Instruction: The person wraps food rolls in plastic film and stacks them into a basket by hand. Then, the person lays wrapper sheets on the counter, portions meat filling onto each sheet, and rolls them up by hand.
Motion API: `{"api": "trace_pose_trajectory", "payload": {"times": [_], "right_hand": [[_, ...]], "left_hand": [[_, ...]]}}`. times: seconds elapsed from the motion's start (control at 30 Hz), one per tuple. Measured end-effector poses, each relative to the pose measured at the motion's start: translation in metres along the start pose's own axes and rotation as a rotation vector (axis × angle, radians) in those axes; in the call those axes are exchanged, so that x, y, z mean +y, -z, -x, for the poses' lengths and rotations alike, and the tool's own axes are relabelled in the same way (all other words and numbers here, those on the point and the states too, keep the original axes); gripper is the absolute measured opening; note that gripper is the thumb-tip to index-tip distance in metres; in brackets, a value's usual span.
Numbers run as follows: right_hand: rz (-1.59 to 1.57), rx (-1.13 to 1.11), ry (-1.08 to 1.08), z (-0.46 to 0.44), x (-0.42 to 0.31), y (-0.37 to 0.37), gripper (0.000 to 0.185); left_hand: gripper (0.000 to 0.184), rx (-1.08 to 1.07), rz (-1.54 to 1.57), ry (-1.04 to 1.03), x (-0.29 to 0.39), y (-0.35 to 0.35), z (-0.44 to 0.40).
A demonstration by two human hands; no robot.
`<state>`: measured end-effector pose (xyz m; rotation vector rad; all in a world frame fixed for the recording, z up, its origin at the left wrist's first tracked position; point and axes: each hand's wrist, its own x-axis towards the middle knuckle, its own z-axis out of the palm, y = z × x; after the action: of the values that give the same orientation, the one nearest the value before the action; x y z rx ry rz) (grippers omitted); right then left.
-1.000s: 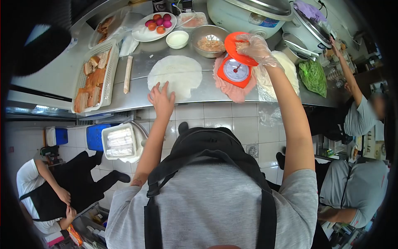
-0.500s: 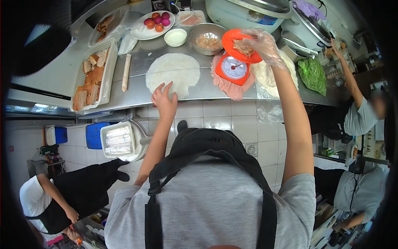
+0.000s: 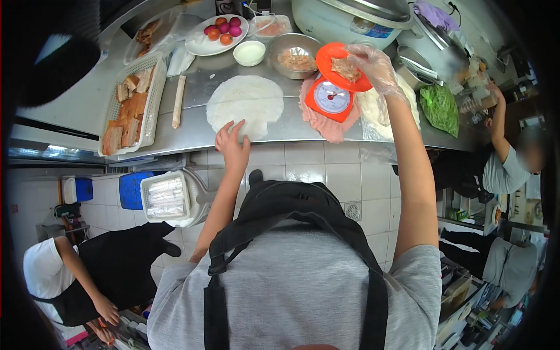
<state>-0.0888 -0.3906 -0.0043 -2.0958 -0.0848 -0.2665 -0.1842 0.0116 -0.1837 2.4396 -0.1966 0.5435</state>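
Observation:
My left hand is open, its fingers spread at the near edge of a thin, round white sheet of dough on the steel counter. My right hand, in a clear plastic glove, has its fingers curled at the right rim of an orange plate. A mound of pale minced filling sits on that plate. Just below the plate is an orange dial scale, standing on a pink cloth. A steel bowl beside it holds more of the filling.
Left lies a white basket of roasted pork pieces beside a thin rolling pin. Behind are a plate of red and pink balls and a white bowl. Rightward are pale dough and bagged greens. Several co-workers stand nearby.
Both my hands keep nearly the same places, the right one still at the orange plate's rim. My left fingers shift slightly. The co-workers at the sides have moved.

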Motion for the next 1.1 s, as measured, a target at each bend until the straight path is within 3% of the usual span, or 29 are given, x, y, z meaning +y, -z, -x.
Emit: {"api": "trace_pose_trajectory", "payload": {"times": [0.1, 0.23, 0.3, 0.33, 0.37, 0.4, 0.57, 0.67, 0.97, 1.1], "right_hand": [[0.213, -0.010, -0.075, 0.001, 0.018, 0.010, 0.041], [0.569, 0.001, 0.004, 0.021, 0.012, 0.009, 0.067], [0.737, -0.084, -0.049, 0.025, 0.025, 0.002, 0.059], [0.790, -0.012, 0.024, 0.025, 0.049, -0.006, 0.051], [0.834, 0.022, 0.042, 0.033, 0.028, -0.006, 0.041], [0.797, 0.104, 0.107, 0.036, 0.032, -0.010, 0.038], [0.721, 0.062, 0.000, 0.037, 0.019, -0.005, 0.032], [0.539, 0.199, 0.059, 0.044, 0.009, -0.010, 0.029], [0.278, 0.273, -0.055, 0.035, 0.023, -0.018, 0.020], [-0.391, 0.333, -0.325, 0.023, 0.028, -0.022, 0.014]], "left_hand": [[0.050, 0.004, -0.006, 0.015, 0.000, 0.001, 0.000], [0.051, 0.015, 0.034, 0.041, 0.003, 0.006, 0.001], [0.055, 0.027, 0.089, -0.026, -0.012, -0.003, 0.003], [0.056, 0.031, 0.088, -0.036, -0.015, -0.008, 0.004], [0.056, 0.033, 0.086, -0.051, -0.020, -0.013, 0.005], [0.055, 0.017, 0.098, -0.070, -0.022, -0.017, 0.004], [0.052, -0.012, 0.053, -0.097, 0.006, -0.015, 0.002], [0.052, -0.030, 0.068, -0.108, 0.007, -0.013, 0.001], [0.051, -0.026, 0.092, -0.107, 0.007, -0.015, 0.010], [0.051, -0.011, 0.097, -0.069, 0.006, -0.014, 0.019]]}}
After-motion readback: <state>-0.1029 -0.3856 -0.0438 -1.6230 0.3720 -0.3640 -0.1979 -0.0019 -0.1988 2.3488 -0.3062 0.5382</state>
